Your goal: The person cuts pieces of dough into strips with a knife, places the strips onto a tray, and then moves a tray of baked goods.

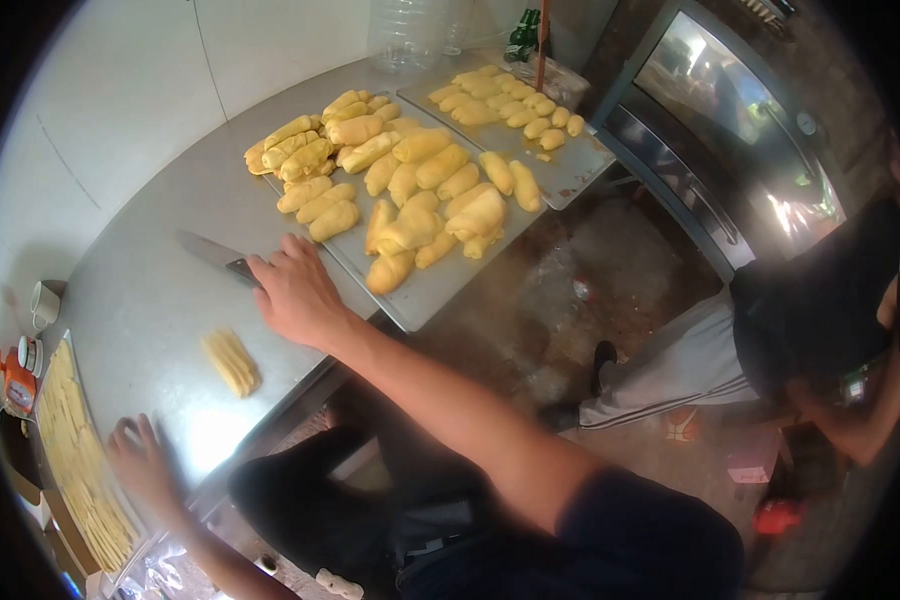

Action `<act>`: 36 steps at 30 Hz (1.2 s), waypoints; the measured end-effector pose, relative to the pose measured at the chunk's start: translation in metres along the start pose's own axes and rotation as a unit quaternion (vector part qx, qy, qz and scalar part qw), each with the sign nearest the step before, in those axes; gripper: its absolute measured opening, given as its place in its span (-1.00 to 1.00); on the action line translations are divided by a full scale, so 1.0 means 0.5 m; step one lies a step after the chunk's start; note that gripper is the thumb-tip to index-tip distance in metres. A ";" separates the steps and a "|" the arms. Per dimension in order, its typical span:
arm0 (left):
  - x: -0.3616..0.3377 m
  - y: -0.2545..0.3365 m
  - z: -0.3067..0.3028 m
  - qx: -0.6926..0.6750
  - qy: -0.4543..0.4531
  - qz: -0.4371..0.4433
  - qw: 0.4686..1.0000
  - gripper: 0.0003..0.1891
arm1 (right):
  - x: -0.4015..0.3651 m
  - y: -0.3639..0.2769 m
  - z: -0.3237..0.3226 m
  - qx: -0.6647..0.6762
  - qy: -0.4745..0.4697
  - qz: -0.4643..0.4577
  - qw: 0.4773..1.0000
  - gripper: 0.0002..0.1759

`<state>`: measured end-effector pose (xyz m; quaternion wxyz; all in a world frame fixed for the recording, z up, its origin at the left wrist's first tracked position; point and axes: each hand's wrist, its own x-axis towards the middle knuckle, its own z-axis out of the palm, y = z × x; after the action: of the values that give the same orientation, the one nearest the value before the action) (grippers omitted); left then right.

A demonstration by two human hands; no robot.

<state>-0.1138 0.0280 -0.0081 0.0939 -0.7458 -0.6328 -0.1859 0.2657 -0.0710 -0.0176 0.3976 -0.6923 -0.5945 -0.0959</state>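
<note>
My right hand [300,298] is at the knife [208,252], its fingers around the dark handle. The blade lies low over the metal table, pointing to the far left. A small stack of pale yellow cut strips [230,362], likely dough, lies on the table between my two hands. My left hand [146,462] is beside the tray of long yellow strips [78,450], fingers apart and nothing visible in them. Past my right hand, many plump yellow rolls [410,225] are piled on a metal tray [410,308].
Another tray [580,165] of smaller rolls stands at the back right. A white cup [45,303] and an orange container [17,382] are by the wall. A person in a black top [820,290] is at right, near a glass-fronted metal oven [715,100].
</note>
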 end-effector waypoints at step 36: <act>-0.009 0.016 -0.025 -0.075 -0.012 0.004 0.997 -0.38 | -0.004 0.002 0.001 0.023 -0.006 0.013 1.000 -0.46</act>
<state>-0.1084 0.0178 0.0025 0.0310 -0.7555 -0.6151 -0.2234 0.2659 -0.0720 -0.0195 0.4109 -0.6912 -0.5899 -0.0729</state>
